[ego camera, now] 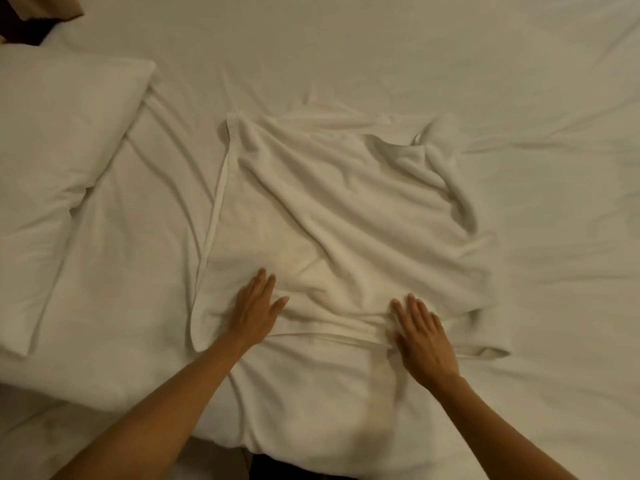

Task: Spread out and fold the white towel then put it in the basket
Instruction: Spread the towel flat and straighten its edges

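Note:
The white towel (346, 216) lies wrinkled on the white bed, roughly square, with its far right corner bunched up and its near part hanging over the bed's front edge. My left hand (254, 308) rests flat on the towel's near left part, fingers apart, holding nothing. My right hand (424, 337) lies flat on the near right part, across a hemmed fold, fingers spread. No basket is in view.
A white pillow (59, 174) lies on the left side of the bed. The white sheet (536, 98) stretches far and right of the towel. A dark floor gap (294, 469) shows below the bed's front edge. A brown object (41, 6) sits at the top left corner.

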Available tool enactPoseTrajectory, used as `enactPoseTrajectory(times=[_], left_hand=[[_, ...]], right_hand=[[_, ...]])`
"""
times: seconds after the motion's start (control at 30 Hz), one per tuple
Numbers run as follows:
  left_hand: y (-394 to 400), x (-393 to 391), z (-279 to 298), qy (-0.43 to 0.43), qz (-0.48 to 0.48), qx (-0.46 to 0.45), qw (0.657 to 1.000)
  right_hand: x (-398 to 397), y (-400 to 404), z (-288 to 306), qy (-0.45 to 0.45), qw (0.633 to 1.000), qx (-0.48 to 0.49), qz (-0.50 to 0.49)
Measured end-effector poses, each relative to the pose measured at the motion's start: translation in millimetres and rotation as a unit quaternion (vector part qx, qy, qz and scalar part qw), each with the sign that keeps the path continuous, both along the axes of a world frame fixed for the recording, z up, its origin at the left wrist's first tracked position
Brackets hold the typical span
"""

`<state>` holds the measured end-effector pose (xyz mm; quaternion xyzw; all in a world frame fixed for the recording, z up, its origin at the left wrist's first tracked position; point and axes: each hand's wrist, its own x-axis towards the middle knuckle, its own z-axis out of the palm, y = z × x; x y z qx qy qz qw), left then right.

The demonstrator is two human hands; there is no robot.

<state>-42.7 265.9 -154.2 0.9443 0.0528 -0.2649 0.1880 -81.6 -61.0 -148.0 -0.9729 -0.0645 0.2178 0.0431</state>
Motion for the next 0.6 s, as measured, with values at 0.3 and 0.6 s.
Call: enactPoseTrajectory(times=[0.3, 0.6], left_hand=[[39.9, -61.0, -27.8, 0.021, -0.115, 0.170, 0.978], [60.8, -51.1, -32.0, -0.035, -0.074, 0.266, 0.960]], right_hand=[[-25.0, -117.2, -6.7, 0.036, 0.998, -0.047, 0.009], [-5.7, -146.7, -17.5, -0.020, 0.996, -0.074, 0.041]])
